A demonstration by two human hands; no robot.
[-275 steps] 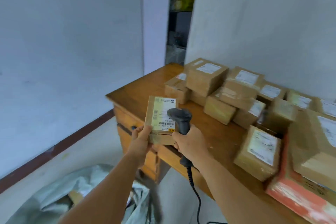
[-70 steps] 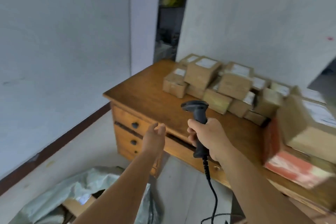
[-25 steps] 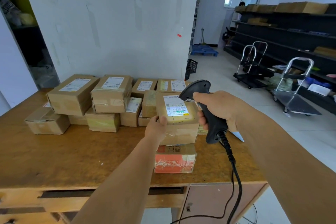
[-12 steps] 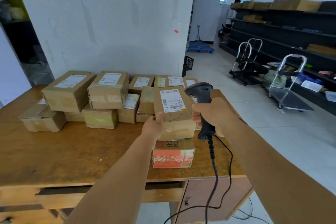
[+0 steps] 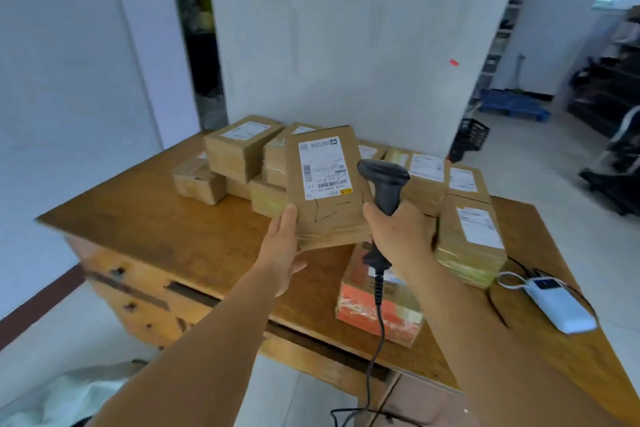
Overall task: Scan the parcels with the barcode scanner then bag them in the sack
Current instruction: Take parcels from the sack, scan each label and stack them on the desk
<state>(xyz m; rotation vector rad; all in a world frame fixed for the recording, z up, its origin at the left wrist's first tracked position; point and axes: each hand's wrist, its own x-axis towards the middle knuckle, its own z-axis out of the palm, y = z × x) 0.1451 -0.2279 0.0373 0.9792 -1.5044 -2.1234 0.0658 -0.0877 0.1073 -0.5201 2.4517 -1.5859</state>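
Left hand (image 5: pixel 282 251) cups the lower corner of the parcel (image 5: pixel 327 187), fingers spread along its left edge and underside, holding it tilted up off the desk (image 5: pixel 166 229). Right hand (image 5: pixel 398 232) is wrapped tight round the grip of the barcode scanner (image 5: pixel 382 184), its head just beside the parcel's right edge. For a clean read, I'd say swing the scanner's nose square onto the label and keep the box steady. Brown cardboard it is, creased near the bottom, white label with its barcode low on the sheet, clear of the thumb. More parcels (image 5: pixel 242 146) wait behind. Down at bottom left, something pale, probably the sack (image 5: pixel 62 395), though it's too blurred to be sure.
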